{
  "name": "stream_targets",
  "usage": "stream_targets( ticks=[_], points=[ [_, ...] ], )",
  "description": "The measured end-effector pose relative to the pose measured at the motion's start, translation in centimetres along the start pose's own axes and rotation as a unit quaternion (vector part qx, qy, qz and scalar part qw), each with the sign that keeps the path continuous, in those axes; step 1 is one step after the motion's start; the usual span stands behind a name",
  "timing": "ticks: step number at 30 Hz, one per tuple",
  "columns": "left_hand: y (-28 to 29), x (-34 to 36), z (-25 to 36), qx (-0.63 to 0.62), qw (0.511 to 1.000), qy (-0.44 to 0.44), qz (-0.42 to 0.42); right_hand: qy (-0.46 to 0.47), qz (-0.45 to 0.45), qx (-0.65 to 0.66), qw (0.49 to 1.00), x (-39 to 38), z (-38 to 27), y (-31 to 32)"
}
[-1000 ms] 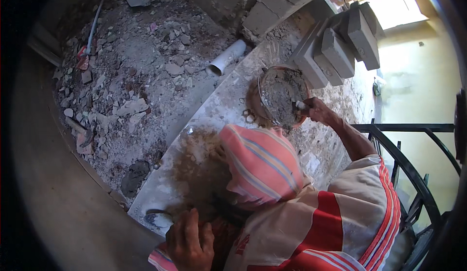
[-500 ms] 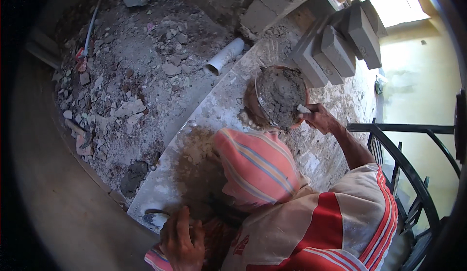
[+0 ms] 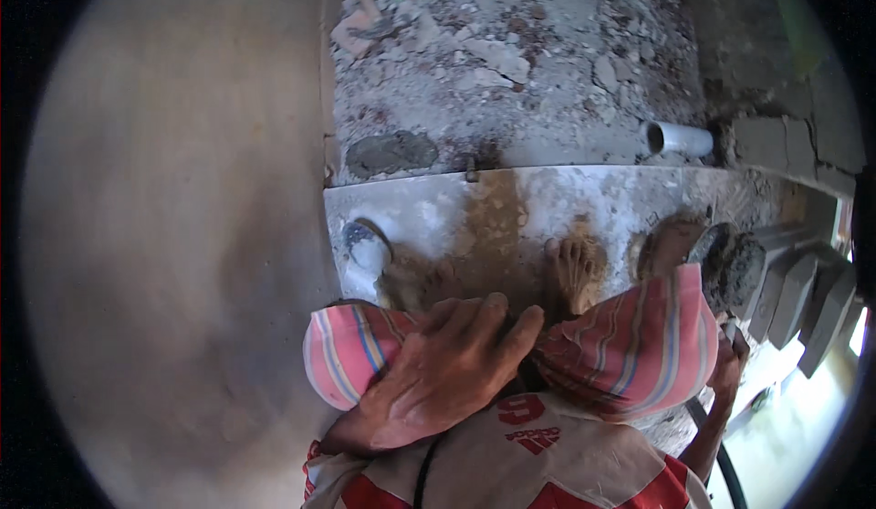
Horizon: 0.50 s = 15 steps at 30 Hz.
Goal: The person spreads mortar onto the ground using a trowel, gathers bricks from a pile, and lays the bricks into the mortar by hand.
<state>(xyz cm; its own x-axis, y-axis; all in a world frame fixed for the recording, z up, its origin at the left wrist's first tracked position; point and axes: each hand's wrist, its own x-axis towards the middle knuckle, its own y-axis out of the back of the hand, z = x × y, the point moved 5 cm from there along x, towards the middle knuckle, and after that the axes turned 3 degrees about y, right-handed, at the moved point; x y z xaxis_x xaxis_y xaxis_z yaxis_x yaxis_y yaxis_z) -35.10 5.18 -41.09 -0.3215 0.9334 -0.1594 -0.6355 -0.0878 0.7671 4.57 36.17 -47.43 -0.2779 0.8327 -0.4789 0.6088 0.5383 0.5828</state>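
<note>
My left hand (image 3: 443, 372) lies across my lap at the pink striped cloth (image 3: 333, 354) over my left knee, its fingers stretched and holding nothing. At the far right, beyond my other knee, my right hand (image 3: 727, 363) is closed around the pale handle (image 3: 730, 328) of a tool. The tool's working end is hidden. Just beyond that hand is grey wet mortar (image 3: 741, 272) in a bucket, mostly seen edge-on and partly behind the knee. My bare right foot (image 3: 572, 267) rests on the pale slab (image 3: 429, 208).
Broken rubble (image 3: 511, 43) covers the ground past the slab. A grey pipe piece (image 3: 678, 139) lies at the slab's edge. Grey blocks (image 3: 792, 299) stand right of the bucket. A rounded pale thing with a dark rim (image 3: 368, 249) sits by my left foot. A smooth wall (image 3: 182, 189) rises at left.
The view has swung from the bucket toward the wall, so the bucket and blocks now sit at the right edge. My right hand still grips the pale handle; my left stays over my lap.
</note>
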Motion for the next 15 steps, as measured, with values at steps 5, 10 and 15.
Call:
stream_targets(
  ticks=[5, 10, 15],
  points=[
    [0.1, -0.2, 0.4, 0.018, 0.999, -0.019, -0.019, 0.038, -0.011, -0.080, 0.996, 1.6, -5.1, 0.8],
    [0.4, -1.0, 1.1, 0.015, 0.999, -0.034, -0.015, 0.111, -0.127, -0.154, 0.974, 5.5, -10.8, -4.2],
    [0.9, -2.1, 1.9, 0.034, 0.998, -0.046, 0.001, 0.194, -0.268, -0.280, 0.901, 10.2, -17.8, -15.6]
  ],
)
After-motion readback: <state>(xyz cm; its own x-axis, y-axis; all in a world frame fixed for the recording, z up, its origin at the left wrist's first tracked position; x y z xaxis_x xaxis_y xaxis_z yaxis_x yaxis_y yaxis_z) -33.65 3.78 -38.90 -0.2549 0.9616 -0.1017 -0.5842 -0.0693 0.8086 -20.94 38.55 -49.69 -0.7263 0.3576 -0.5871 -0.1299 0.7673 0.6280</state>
